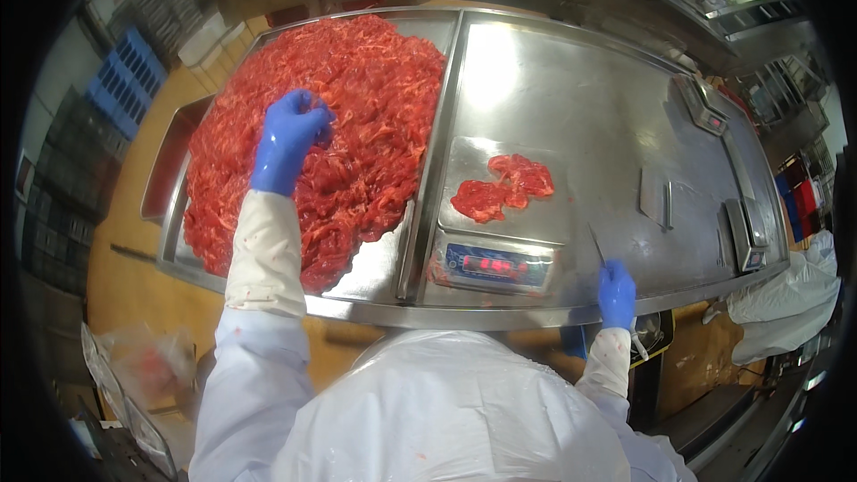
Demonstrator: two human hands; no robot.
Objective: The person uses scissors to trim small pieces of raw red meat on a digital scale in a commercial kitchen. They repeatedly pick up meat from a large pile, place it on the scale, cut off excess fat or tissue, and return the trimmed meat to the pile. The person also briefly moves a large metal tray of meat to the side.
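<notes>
My left hand (287, 138), in a blue glove, is over the large heap of red raw meat (357, 170) on the left metal tray, its fingers curled and closed on something I cannot make out, possibly meat. My right hand (616, 295), also gloved in blue, grips a thin knife (596, 244), blade pointing up and away from me, by the front edge of the steel table (616, 89). Left of it, a scale with a lit display (495, 266) holds a few thin meat pieces (482, 198) on its plate.
More scales (705, 107) (750, 241) stand along the right end, near a flat metal plate (653, 196). A metal bin (161, 178) is left of the tray, blue crates (125, 80) behind it. White plastic sheeting (786, 295) hangs at the right; machinery runs along the back.
</notes>
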